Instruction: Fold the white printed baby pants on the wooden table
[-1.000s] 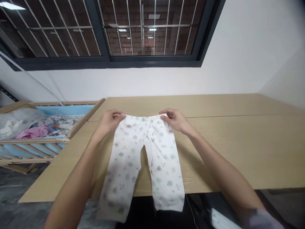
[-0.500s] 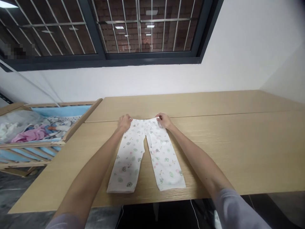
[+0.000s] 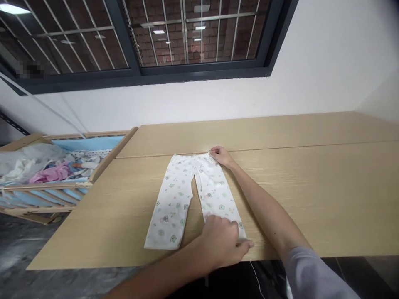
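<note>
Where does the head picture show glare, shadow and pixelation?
Head view: light spots glare in the window; same view, soft shadow lies between the trousers and right arm; head view again, a pixelated patch at the window's lower left.

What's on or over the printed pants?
Over the printed pants, the left hand blocks part of the lower right trouser leg; whether it touches the cloth can't be seen. The right hand is at the right corner of the waistband, hiding the corner's tip.

No readable text, no legible labels, brands or numbers
</note>
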A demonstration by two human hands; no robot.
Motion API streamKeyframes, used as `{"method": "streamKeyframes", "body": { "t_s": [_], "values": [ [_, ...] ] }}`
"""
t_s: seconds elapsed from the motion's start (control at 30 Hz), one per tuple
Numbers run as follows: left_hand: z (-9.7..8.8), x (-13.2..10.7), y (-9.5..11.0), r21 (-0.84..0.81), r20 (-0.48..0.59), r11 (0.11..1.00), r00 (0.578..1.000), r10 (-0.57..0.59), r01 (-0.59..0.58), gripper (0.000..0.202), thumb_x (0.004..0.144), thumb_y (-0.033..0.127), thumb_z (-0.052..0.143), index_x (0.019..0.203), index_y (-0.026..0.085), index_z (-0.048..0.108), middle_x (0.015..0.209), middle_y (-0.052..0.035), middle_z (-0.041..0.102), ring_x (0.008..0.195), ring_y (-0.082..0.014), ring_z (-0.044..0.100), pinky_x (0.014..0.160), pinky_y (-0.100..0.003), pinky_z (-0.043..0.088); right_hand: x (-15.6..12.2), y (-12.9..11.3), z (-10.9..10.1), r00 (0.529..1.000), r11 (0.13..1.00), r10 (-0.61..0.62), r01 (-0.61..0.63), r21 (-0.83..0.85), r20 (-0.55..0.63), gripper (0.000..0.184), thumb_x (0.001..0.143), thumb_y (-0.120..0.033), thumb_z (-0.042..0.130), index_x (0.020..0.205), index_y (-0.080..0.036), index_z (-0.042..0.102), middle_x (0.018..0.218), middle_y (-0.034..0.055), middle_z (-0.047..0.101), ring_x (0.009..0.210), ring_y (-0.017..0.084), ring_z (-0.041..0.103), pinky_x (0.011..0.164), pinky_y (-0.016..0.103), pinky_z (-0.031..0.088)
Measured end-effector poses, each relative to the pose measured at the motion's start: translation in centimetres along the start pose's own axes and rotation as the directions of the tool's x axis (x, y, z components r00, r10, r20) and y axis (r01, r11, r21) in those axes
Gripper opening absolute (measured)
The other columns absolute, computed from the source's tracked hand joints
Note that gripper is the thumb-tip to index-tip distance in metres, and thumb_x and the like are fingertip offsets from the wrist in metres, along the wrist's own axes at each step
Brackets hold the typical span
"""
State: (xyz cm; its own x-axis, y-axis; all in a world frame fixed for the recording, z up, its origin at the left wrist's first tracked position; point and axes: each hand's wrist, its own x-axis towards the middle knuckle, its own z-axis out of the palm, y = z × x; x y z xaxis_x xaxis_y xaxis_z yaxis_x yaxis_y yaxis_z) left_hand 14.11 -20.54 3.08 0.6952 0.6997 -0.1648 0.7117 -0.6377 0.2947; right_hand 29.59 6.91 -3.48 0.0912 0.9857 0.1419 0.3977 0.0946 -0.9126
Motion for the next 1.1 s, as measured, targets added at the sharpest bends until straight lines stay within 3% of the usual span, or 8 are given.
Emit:
{"method": "streamKeyframes", "body": {
  "t_s": [0.07, 0.17, 0.27, 0.4, 0.53, 0.7, 0.93, 1.1],
  "values": [
    [1.3, 0.0, 0.8, 0.007, 0.002, 0.999, 0.999, -0.036, 0.036, 0.059, 0.09, 0.068, 0.049, 0.089, 0.014, 0.073, 0.08, -0.0182, 0.074, 0.074, -0.0341, 0.07, 0.067, -0.045, 0.048, 0.1, 0.1, -0.2, 1.0, 1.0, 0.004, -0.004, -0.005, 0.029, 0.027, 0.079, -0.026, 0.071, 0.102, -0.011, 0.069, 0.09, 0.0071, 0.07, 0.078, 0.014, 0.062, 0.075, 0.024, 0.049],
    [1.7, 0.3, 0.8, -0.002, -0.009, 0.998, 0.998, -0.066, 0.066, 0.05, 0.091, 0.059, 0.048, 0.089, 0.015, 0.072, 0.08, -0.0176, 0.074, 0.074, -0.0332, 0.071, 0.065, -0.043, 0.048, 0.3, 0.2, -0.3, 0.999, 1.0, 0.009, -0.008, -0.023, 0.052, 0.026, 0.079, -0.027, 0.073, 0.1, -0.011, 0.071, 0.087, 0.0063, 0.07, 0.076, 0.014, 0.062, 0.072, 0.024, 0.047],
    [1.0, 0.2, 0.5, -0.05, -0.008, 0.997, 0.998, -0.063, 0.063, 0.034, 0.09, 0.042, 0.049, 0.085, 0.017, 0.071, 0.079, -0.0152, 0.074, 0.071, -0.031, 0.07, 0.061, -0.041, 0.044, 0.3, 0.1, -0.2, 0.999, 0.999, 0.005, -0.003, -0.045, 0.052, 0.022, 0.078, -0.025, 0.073, 0.095, -0.012, 0.071, 0.082, 0.0039, 0.068, 0.071, 0.013, 0.059, 0.068, 0.023, 0.045],
    [-0.1, -0.6, 0.0, -0.158, -0.036, 0.982, 0.994, -0.107, 0.1, 0.027, 0.088, 0.033, 0.048, 0.073, 0.02, 0.066, 0.07, -0.0113, 0.071, 0.064, -0.0249, 0.065, 0.06, -0.038, 0.04, 0.1, -0.3, 0.2, 0.999, 0.998, -0.005, 0.007, -0.066, 0.037, 0.016, 0.078, -0.021, 0.071, 0.091, -0.014, 0.069, 0.077, 0.0003, 0.066, 0.068, 0.011, 0.056, 0.067, 0.022, 0.043],
    [-1.2, -2.0, -1.2, -0.313, -0.138, 0.94, 0.973, -0.183, 0.133, 0.034, 0.091, 0.034, 0.046, 0.059, 0.022, 0.051, 0.058, -0.0059, 0.062, 0.058, -0.0201, 0.058, 0.058, -0.036, 0.033, -0.3, -1.3, 0.2, 1.0, 0.997, 0.014, -0.014, -0.079, 0.009, 0.016, 0.078, -0.021, 0.069, 0.093, -0.015, 0.067, 0.076, -0.0009, 0.064, 0.068, 0.011, 0.056, 0.066, 0.022, 0.043],
    [-2.4, -5.8, -3.6, -0.51, -0.224, 0.834, 0.904, -0.364, 0.21, 0.041, 0.093, 0.041, 0.04, 0.056, 0.024, 0.036, 0.052, -0.002, 0.052, 0.052, -0.0179, 0.05, 0.055, -0.034, 0.028, -0.1, -4.2, 1.0, 0.999, 0.994, 0.048, -0.048, -0.1, -0.003, 0.024, 0.074, -0.02, 0.072, 0.097, -0.016, 0.064, 0.078, 0.0003, 0.063, 0.068, 0.012, 0.057, 0.063, 0.023, 0.042],
    [-1.7, -12.1, -6.8, -0.628, -0.194, 0.693, 0.792, -0.579, 0.353, 0.046, 0.093, 0.053, 0.033, 0.057, 0.025, 0.039, 0.053, -0.0008, 0.05, 0.054, -0.0178, 0.049, 0.055, -0.032, 0.028, 0.2, -10.5, 6.1, 0.999, 0.995, 0.04, -0.038, -0.095, 0.025, 0.029, 0.071, -0.019, 0.072, 0.098, -0.016, 0.061, 0.085, 0.0019, 0.063, 0.063, 0.012, 0.056, 0.059, 0.024, 0.042],
    [-0.5, -15.0, -8.3, -0.632, -0.187, 0.644, 0.722, -0.666, 0.43, 0.045, 0.093, 0.053, 0.032, 0.058, 0.024, 0.033, 0.053, 0.0017, 0.044, 0.053, -0.0153, 0.042, 0.056, -0.031, 0.026, 0.1, -12.2, 11.5, 0.998, 0.98, 0.061, -0.055, -0.19, 0.023, 0.027, 0.071, -0.014, 0.068, 0.097, -0.018, 0.059, 0.084, 0.0021, 0.065, 0.064, 0.013, 0.058, 0.061, 0.024, 0.043]
  ]
}}
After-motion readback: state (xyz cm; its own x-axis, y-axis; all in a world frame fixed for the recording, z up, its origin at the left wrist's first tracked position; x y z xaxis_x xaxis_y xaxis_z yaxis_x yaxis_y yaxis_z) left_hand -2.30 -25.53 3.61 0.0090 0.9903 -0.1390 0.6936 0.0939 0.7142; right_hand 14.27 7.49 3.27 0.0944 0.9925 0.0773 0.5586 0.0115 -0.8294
